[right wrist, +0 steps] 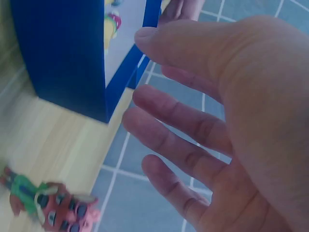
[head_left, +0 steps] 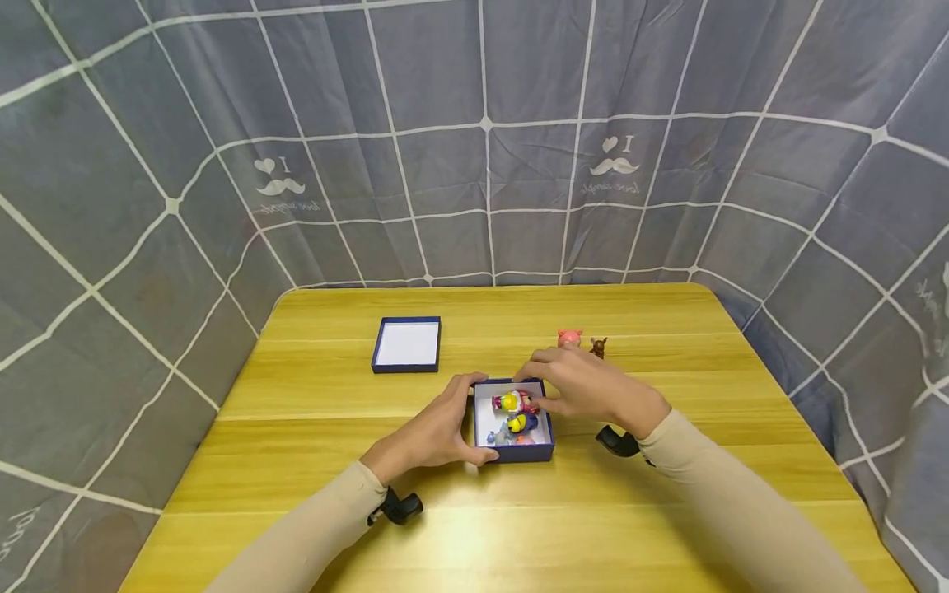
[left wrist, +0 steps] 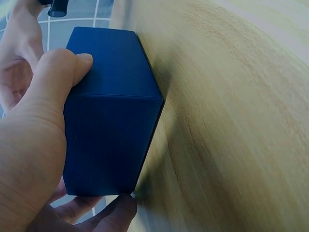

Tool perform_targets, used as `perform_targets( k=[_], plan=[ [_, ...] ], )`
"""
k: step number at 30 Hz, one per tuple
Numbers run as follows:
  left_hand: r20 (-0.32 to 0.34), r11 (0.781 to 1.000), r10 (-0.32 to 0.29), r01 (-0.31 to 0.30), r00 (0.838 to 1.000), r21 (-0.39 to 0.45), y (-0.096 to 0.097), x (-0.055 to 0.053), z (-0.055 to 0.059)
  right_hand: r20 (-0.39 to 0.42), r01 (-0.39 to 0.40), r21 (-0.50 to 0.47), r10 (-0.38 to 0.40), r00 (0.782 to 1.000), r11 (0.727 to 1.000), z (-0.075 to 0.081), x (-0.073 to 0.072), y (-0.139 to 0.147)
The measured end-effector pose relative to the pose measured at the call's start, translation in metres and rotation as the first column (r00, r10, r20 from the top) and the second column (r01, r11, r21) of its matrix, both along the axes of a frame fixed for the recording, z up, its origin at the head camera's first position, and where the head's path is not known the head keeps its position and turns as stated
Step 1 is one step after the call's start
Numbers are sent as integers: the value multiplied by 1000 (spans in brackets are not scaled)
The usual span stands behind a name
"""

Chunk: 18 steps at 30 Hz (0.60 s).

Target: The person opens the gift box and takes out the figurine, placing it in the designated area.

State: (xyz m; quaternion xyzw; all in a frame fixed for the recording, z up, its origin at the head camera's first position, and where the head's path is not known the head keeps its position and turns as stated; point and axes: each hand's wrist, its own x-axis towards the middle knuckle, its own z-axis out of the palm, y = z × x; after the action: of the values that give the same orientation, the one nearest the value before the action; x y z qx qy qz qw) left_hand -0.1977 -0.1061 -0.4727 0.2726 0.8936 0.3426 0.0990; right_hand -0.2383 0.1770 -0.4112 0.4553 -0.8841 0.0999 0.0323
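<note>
An open blue box (head_left: 549, 449) with a white inside sits on the table, holding several small toy figures, among them a yellow-and-pink figure (head_left: 510, 402) and a yellow-and-dark-blue figure (head_left: 522, 423). My left hand (head_left: 437, 428) grips the box from its left side, thumb (left wrist: 77, 67) on the near wall and fingers round the far one. Over the box's right edge hovers my right hand (head_left: 582, 385), its fingers (right wrist: 159, 133) parted and holding nothing. Just beyond that hand stand a pink toy figure (head_left: 569, 338) and a brown toy figure (head_left: 598, 347).
Back and left of the box lies a blue-rimmed lid (head_left: 406, 369), its white inside facing up. The wooden table (head_left: 311, 461) is bordered at the back and sides by a grey curtain (head_left: 437, 181) with white grid lines.
</note>
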Motion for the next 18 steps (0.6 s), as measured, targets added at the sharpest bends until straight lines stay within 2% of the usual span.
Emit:
perform_targets(
  k=[6, 11, 18],
  plan=[
    [-14, 1000, -1, 1, 1000, -5, -1, 1, 1, 36, -39, 31, 38, 999, 999, -5, 0, -16],
    [-26, 1000, -1, 1, 1000, -13, -1, 0, 1, 77, -39, 57, 34, 996, 998, -8, 0, -26],
    [-41, 1000, -10, 10, 999, -17, 2, 0, 1, 197, -41, 25, 35, 980, 999, -14, 0, -33]
  ],
)
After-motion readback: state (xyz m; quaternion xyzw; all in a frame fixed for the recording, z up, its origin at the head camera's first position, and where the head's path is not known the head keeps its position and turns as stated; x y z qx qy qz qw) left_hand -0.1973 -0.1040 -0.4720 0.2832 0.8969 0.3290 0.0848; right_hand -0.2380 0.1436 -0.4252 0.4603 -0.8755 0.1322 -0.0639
